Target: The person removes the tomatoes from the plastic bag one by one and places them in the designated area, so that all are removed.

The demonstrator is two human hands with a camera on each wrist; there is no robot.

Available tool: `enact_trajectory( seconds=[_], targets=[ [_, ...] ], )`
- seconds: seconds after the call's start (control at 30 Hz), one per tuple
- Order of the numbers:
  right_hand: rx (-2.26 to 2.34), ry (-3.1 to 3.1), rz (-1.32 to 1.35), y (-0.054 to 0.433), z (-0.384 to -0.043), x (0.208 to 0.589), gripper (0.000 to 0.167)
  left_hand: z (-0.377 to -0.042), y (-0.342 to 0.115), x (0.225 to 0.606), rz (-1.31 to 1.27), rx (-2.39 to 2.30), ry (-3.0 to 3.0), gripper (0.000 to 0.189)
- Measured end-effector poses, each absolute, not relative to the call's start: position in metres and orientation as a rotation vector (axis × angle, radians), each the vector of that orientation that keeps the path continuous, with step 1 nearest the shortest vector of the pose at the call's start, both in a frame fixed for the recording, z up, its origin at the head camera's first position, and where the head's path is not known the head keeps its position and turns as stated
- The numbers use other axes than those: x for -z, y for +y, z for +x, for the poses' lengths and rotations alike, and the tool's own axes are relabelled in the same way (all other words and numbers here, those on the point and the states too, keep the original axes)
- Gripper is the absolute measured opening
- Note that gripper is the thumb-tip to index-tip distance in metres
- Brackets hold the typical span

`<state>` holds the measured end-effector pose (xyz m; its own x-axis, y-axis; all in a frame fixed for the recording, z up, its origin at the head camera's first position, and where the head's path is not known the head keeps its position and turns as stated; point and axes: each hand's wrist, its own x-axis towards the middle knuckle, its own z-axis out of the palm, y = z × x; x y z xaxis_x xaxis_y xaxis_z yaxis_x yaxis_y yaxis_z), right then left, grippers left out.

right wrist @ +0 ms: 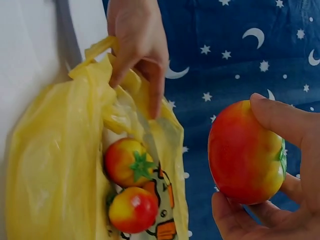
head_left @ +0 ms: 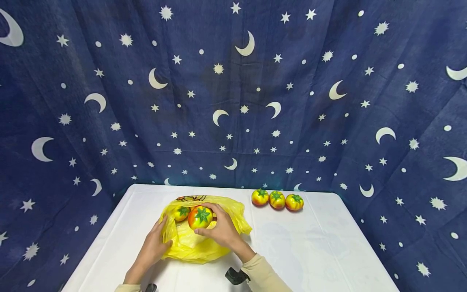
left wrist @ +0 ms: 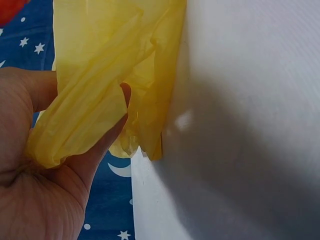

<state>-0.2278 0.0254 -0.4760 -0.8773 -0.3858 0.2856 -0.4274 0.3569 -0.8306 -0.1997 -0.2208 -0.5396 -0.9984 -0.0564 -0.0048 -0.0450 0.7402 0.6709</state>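
Note:
A yellow plastic bag (head_left: 197, 255) lies on the table with its mouth spread toward me. My left hand (head_left: 153, 244) grips the bag's left edge, the thin plastic bunched between thumb and fingers in the left wrist view. Over the bag's mouth, my right hand (head_left: 223, 230) holds a red-and-yellow tomato (right wrist: 242, 155) with a green leafy top, thumb on one side and fingers on the other. Inside the bag, the right wrist view shows a tomato (right wrist: 125, 162) with its green star facing out and another tomato (right wrist: 132, 210) against it.
Three more tomatoes stand in a row at the table's back edge: a left one (head_left: 260, 197), a middle one (head_left: 277, 200) and a right one (head_left: 294, 202). A white cloth covers the table (head_left: 313, 251). Behind hangs a blue curtain (head_left: 233, 89) with moons and stars.

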Motion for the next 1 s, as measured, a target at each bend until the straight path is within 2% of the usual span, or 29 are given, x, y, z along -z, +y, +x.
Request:
enact_trajectory(
  seconds=[0.33,1.0],
  targets=[
    [-1.618,-2.511,0.698,0.05,-0.232,0.471,0.074,-0.2,-0.22,0.542,0.092,1.125,-2.919,0.092],
    [-1.597,-2.46,0.457,0.109,-0.243,0.485,0.069,-0.202,-0.221,0.54,0.09,1.141,-2.928,0.092]
  ],
)
